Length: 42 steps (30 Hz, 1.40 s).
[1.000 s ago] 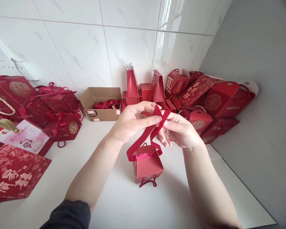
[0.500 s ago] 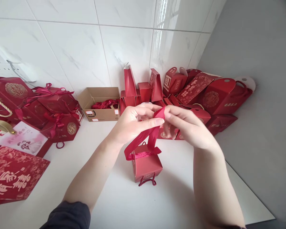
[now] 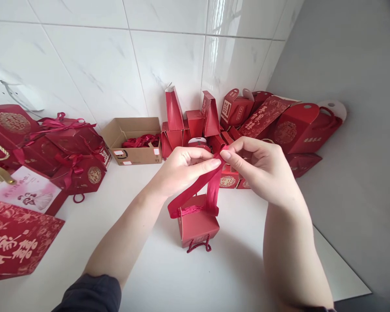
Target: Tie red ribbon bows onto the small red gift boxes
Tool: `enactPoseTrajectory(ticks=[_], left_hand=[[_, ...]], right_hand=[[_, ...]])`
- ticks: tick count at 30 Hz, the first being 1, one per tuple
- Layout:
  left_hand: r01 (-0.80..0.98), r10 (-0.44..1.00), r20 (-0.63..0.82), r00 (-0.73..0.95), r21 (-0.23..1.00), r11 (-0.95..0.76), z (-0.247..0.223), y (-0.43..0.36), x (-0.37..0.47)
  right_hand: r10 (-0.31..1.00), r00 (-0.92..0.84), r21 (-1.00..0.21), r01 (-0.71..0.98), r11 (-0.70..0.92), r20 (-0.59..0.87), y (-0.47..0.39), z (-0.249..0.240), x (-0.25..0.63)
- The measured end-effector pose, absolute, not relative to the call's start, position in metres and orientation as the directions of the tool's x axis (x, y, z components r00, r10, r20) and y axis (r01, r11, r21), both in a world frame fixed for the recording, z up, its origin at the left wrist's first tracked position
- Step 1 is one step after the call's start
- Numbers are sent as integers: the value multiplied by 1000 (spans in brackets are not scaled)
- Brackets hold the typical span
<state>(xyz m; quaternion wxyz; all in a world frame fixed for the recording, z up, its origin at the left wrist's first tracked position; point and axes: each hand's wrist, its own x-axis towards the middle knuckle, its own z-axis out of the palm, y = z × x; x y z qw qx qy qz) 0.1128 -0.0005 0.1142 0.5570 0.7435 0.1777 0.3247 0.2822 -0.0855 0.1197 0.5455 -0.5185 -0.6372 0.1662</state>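
A small red gift box (image 3: 199, 226) stands on the white table with a twisted cord handle hanging at its front. From its top rises a dark red ribbon (image 3: 213, 193), looped up to both hands. My left hand (image 3: 188, 167) pinches the ribbon between thumb and fingers at the top of the loop. Right beside it, my right hand (image 3: 256, 167) pinches the same ribbon with thumb and forefinger. The fingertips of the two hands almost meet above the box. My fingers partly cover the ribbon there.
Behind stands an open cardboard box (image 3: 133, 154) with red ribbons inside. Several red gift boxes (image 3: 302, 130) are piled at the back right, more (image 3: 79, 175) at the left. A flat red printed box (image 3: 19, 242) lies at the left front. Tiled and grey walls border the table.
My right hand has turned, its thumb and forefinger now pinching the ribbon near my left fingertips. The ribbon's right strand hangs wider and straighter. The view has shifted slightly.
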Motion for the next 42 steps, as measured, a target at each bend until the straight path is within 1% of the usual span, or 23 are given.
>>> enactPoseTrajectory(ticks=[4, 10, 18, 25, 29, 32, 36, 38, 42], left_hand=[[-111, 626, 310, 715, 935, -337, 117, -1, 112], [-110, 625, 338, 703, 921, -374, 116, -1, 112], [-74, 629, 342, 697, 908, -412, 117, -2, 111], [-88, 639, 354, 683, 908, -409, 117, -1, 111], [-89, 645, 372, 668, 900, -427, 114, 1, 113], [-151, 611, 343, 713, 927, -344, 114, 1, 113], [-149, 539, 223, 812, 973, -177, 115, 2, 111], [-139, 508, 201, 838, 978, -158, 114, 4, 111], [-120, 448, 188, 874, 977, -176, 109, 10, 113]], right_hand=[[823, 147, -760, 499, 417, 548, -87, 122, 283], [839, 155, -787, 465, 405, 522, -88, 121, 281], [831, 173, -770, 510, 384, 529, -83, 119, 281], [847, 114, -776, 477, 413, 520, -83, 120, 281], [820, 141, -769, 462, 441, 555, -83, 117, 277], [779, 187, -760, 441, 478, 598, -83, 116, 274], [716, 243, -737, 416, 532, 654, -79, 126, 272], [704, 225, -720, 413, 557, 674, -75, 135, 273], [712, 126, -678, 453, 578, 691, -67, 157, 278]])
